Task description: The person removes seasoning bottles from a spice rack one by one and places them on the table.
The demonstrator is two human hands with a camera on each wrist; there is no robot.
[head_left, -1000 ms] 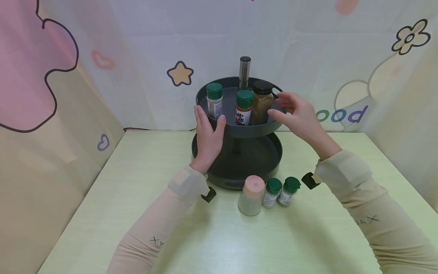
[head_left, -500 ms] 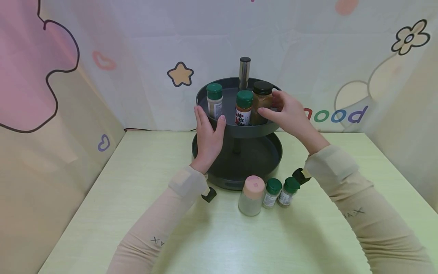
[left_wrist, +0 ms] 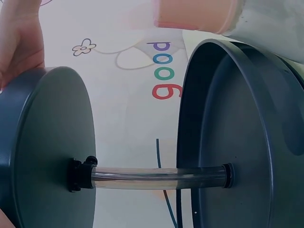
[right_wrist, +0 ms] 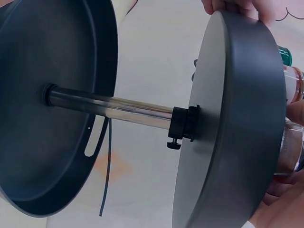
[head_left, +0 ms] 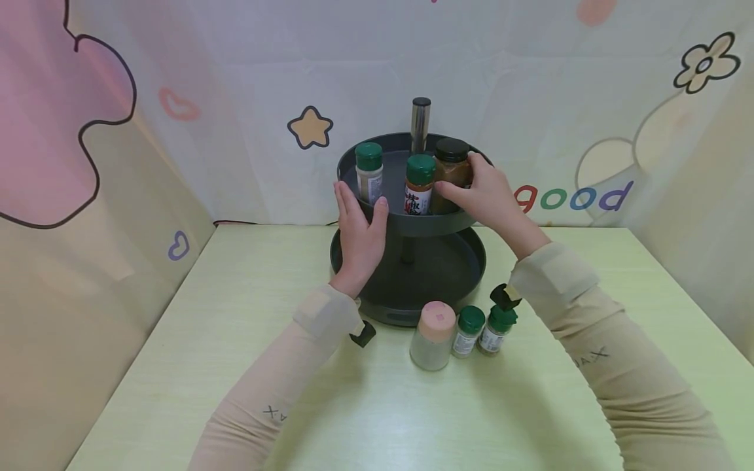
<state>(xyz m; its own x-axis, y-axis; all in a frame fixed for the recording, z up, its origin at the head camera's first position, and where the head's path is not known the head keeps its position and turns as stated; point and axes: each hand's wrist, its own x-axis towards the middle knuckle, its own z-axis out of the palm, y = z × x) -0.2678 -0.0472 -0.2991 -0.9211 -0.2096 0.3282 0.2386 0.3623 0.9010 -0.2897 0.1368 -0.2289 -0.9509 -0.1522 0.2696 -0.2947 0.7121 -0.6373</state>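
A two-tier dark grey turntable rack stands against the back wall, its upper tray holding several spice containers. My right hand grips a brown spice jar with a black lid, thumb at the front and fingers around the right side. Just left of that jar stands a green-capped bottle with a red-and-white label. Another green-capped bottle with pale contents is by the tray's left edge. My left hand rests against the upper tray's left front wall, fingers straight and thumb raised.
Below, the lower tray joins the upper one by a metal post. In front of it stand a pink-topped glass jar and two green-capped bottles, a nearer-middle bottle and a right-hand bottle.
My right hand has moved left from the tray's right rim and taken hold of the brown spice jar. My left hand has stayed on the tray's side.
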